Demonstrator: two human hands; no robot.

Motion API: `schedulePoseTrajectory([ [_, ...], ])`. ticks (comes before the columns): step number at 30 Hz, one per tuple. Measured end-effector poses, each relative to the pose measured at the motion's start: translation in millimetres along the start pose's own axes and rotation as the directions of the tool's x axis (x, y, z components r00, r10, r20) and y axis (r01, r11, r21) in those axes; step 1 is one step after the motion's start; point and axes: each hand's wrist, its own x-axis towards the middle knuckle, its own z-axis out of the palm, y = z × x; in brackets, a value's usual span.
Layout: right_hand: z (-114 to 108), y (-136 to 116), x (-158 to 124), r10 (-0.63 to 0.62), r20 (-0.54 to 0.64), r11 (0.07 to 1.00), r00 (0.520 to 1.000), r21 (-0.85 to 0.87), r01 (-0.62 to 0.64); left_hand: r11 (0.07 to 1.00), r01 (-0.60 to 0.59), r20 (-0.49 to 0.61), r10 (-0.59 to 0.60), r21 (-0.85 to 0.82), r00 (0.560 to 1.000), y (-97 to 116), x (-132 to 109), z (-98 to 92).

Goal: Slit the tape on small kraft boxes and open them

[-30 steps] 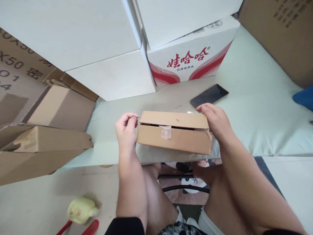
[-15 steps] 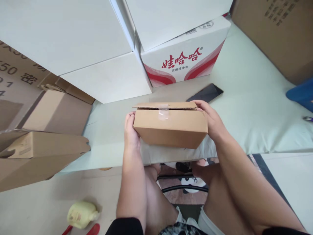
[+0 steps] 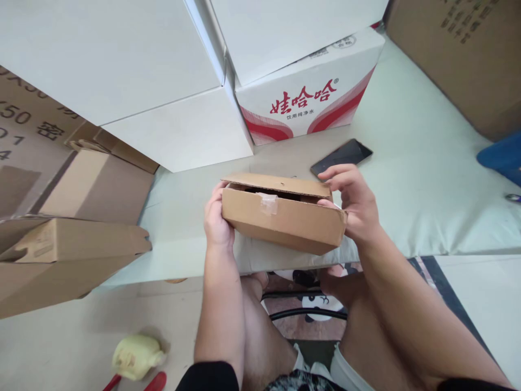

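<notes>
I hold a small brown cardboard box (image 3: pixel 285 222) at the near edge of a pale green surface (image 3: pixel 407 179). My left hand (image 3: pixel 217 220) grips the box's left end. My right hand (image 3: pixel 355 203) holds the right end, thumb at the corner, fingers raised over the top flap. The top flap is lifted a little, showing a dark gap. A torn bit of clear tape (image 3: pixel 268 202) sticks to the front wall.
A black phone (image 3: pixel 341 157) lies just beyond the box. White cartons (image 3: pixel 171 98) and a red-printed white carton (image 3: pixel 309 98) stand behind. Brown flat boxes (image 3: pixel 69 244) lie at left, a brown carton (image 3: pixel 468 54) at right. A yellow object (image 3: pixel 136 355) lies on the floor.
Half a second ago the box was tipped with its flap shut and the tape on the seam. Now the box is tilted back and the top flap stands slightly open.
</notes>
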Motion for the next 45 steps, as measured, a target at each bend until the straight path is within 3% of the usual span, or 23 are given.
schedulePoseTrajectory([
  [3,1,-2,-2,-0.033,-0.086,0.999,0.996,-0.037,0.030,0.999,-0.015,0.014,0.015,0.047,1.000,-3,1,-3.1],
  [9,-1,-7,-2,-0.129,0.053,0.989,0.990,0.077,0.124,0.994,-0.077,0.156,0.065,0.075,0.986,3,1,-16.1],
  [16,-6,2,-3,-0.084,0.379,0.996,0.922,0.041,0.074,0.988,-0.050,0.387,-0.011,0.148,0.922,6,-1,-30.3],
  [23,-10,3,-5,-0.084,0.440,0.996,0.894,0.006,0.091,0.993,0.030,0.344,-0.068,0.113,0.936,9,-6,-17.5],
  [28,-7,6,-5,-0.107,0.389,0.992,0.915,-0.015,0.123,0.993,-0.032,0.318,-0.005,0.111,0.948,8,-9,-16.6],
  [32,-4,0,-6,-0.161,0.317,0.987,0.935,0.032,0.159,0.955,-0.186,0.407,0.078,0.231,0.910,2,-5,-25.6],
  [35,-1,-3,-8,-0.164,0.203,0.986,0.965,0.060,0.155,0.941,-0.247,0.451,0.122,0.229,0.884,0,-3,-28.5],
  [40,5,8,-10,-0.096,-0.094,0.978,0.991,0.177,0.112,0.927,-0.287,0.462,0.150,0.242,0.874,0,-8,-26.4],
  [45,6,17,-7,0.009,-0.133,0.947,0.991,0.320,0.034,0.913,-0.317,0.472,0.167,0.258,0.866,3,-10,-25.0],
])
